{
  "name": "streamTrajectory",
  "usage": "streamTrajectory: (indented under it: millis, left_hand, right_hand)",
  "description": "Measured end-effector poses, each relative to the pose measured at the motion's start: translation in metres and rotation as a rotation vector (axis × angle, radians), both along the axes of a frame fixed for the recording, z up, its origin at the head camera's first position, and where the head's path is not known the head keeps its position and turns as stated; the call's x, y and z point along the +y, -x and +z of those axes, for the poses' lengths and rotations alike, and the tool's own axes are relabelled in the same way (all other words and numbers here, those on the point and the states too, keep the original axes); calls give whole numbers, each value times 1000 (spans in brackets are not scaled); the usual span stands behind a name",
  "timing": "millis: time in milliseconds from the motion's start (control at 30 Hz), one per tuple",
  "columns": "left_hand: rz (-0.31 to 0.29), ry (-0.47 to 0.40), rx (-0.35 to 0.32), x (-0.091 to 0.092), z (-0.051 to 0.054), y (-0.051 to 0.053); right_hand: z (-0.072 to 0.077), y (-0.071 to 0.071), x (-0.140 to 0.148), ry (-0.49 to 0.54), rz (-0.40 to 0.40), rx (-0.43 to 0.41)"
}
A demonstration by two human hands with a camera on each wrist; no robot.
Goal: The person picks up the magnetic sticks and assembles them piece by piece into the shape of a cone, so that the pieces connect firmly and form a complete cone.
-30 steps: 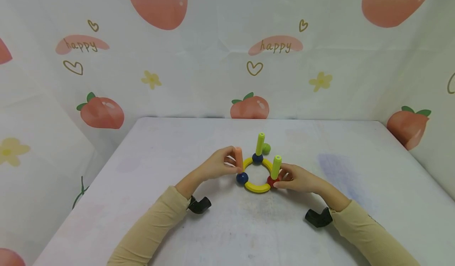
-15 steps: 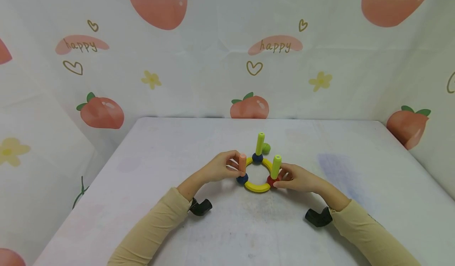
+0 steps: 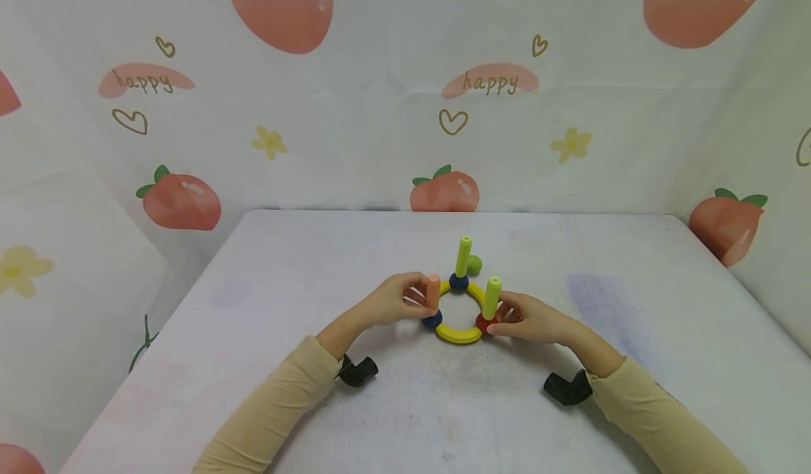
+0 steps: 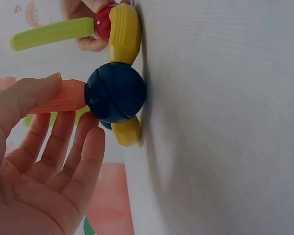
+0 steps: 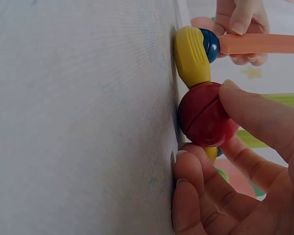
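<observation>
My left hand (image 3: pixel 400 299) pinches an orange rod (image 3: pixel 434 292) between thumb and fingers. In the left wrist view the rod's end meets a navy blue ball (image 4: pixel 116 93). My right hand (image 3: pixel 535 319) holds a red ball (image 5: pixel 206 115) with thumb and fingers. Curved yellow pieces (image 3: pixel 459 335) link the red ball, this blue ball and a second blue ball (image 3: pixel 459 282) into a ring lying on the table. One lime green rod (image 3: pixel 492 299) stands on the red ball. Another green rod (image 3: pixel 464 257) stands upright on the far blue ball.
A small green ball (image 3: pixel 475 265) lies just behind the ring, beside the far rod. The white table (image 3: pixel 405 418) ends at a printed cloth backdrop (image 3: pixel 355 143). Black curved pieces (image 3: pixel 358 372) sit at both wrists.
The orange rod, earlier leaning left over the near blue ball, has come upright and shifted slightly right and down with my left hand. My right hand and the ring look unmoved.
</observation>
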State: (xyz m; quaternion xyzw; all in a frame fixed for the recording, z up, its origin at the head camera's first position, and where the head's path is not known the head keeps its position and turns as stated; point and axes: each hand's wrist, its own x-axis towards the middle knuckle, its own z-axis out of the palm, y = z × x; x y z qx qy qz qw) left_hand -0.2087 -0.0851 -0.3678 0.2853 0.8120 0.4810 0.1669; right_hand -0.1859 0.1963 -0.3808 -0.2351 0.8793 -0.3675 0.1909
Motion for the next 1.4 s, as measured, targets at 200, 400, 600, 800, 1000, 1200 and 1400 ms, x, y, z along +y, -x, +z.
streamTrajectory:
  millis: [200,400,600,800,1000,1200,1400]
  left_hand:
    - [9,54,-8,0,-2,1]
    - [10,88,-19,0,-2,1]
    - [10,82,-14,1,-5,2]
    - [19,95,9,1,-5,3]
    - [42,108,10,2,-4,3]
    - [75,109,10,-1,0,1]
    - [122,145,11,-4,-2,3]
  right_hand:
    - [0,0,0,8,-1,-6]
    - [0,0,0,3,-2,-2]
    - [0,-1,-1,-11,-13,-5]
    - [0,-1,-1,-3,-11,-6]
    - [-1,-2,-2,19,-3,-12]
    - [-1,-3,-4,31,13,-33]
    - [1,-5,-7,36,43,-45]
